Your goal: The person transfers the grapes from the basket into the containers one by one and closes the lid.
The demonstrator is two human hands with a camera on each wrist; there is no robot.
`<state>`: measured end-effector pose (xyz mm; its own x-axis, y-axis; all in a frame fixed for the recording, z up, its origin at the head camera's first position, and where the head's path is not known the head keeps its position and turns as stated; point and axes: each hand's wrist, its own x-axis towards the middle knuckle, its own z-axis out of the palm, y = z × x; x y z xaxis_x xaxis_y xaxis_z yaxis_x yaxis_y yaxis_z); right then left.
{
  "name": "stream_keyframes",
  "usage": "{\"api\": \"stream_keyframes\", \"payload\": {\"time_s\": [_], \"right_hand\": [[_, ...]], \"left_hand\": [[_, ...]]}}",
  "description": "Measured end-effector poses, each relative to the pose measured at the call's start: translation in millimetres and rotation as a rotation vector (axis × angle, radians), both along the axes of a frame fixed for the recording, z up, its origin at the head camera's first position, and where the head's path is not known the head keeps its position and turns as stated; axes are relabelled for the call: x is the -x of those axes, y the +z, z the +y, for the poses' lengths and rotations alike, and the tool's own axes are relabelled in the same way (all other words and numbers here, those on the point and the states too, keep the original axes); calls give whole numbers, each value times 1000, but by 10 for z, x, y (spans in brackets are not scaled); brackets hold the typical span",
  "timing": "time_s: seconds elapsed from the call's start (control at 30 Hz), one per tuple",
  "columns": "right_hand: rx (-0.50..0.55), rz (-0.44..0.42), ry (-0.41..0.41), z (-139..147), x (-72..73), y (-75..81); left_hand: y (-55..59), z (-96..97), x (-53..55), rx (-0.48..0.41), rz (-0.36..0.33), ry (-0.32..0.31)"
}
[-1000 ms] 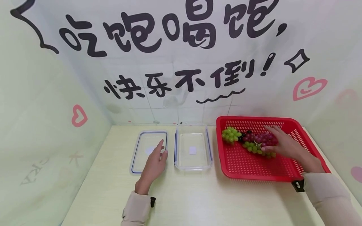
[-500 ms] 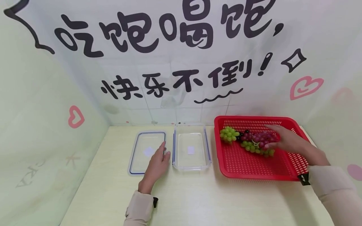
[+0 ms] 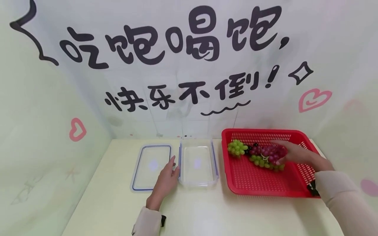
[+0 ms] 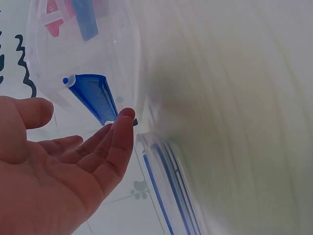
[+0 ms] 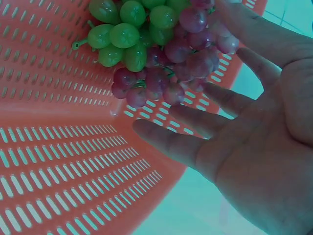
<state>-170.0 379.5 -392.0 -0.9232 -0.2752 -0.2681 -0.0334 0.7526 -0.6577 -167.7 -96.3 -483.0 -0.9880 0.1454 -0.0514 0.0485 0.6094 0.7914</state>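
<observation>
Right hand (image 3: 297,153), fingers spread, partly covers red grapes (image 3: 271,151) in red basket (image 3: 254,183); contact unclear. Green grapes (image 3: 237,147) also inside. Left of basket: left hand (image 3: 165,180), fingers loose, beside clear container (image 3: 198,172).

The left hand (image 3: 165,180) has shifted rightward: a second ago its fingers lay over the right edge of the clear lid (image 3: 149,167), and now its thumb is just beside the left side of the clear container (image 3: 198,157). The right hand's (image 3: 296,154) thumb sits farther right, by the purple grapes (image 3: 270,152), drawn back from the green ones (image 3: 261,161). The head view has tilted upward, so the wall lettering (image 3: 192,84) and the red basket (image 3: 265,193) appear lower.
</observation>
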Motion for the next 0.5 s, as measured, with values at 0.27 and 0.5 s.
{"api": "stream_keyframes", "payload": {"time_s": [0.27,0.5], "right_hand": [[-27,-84,28,-32,6,-123],[-123,-18,54,-32,132,-111]], "left_hand": [[-75,20,-86,4,14,-2],[-34,45,-27,14,65,-31]]}}
